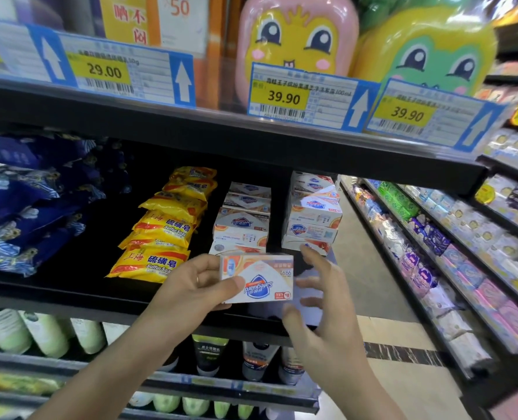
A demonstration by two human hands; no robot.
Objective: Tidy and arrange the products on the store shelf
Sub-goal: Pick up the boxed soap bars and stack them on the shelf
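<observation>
The left hand (191,286) grips a soap box (257,278) upside down, thumb on its front, in front of the shelf (70,286) edge. The right hand (324,301) hovers just beside the box's right end, fingers (309,281) spread and relaxed, below two stacks of soap boxes (242,222).

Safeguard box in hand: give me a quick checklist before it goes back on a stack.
1. Grip: left hand pinches the soap box: ok.
2. Right hand free, open beside box: ok.
3. Box orientation: logo reads upside down: not ok.
4. Left stack neat: roughly aligned: ok.
5. Right stack neat: one box tilted near top: not ok.
6. Room above stacks: cannot tell.
</observation>
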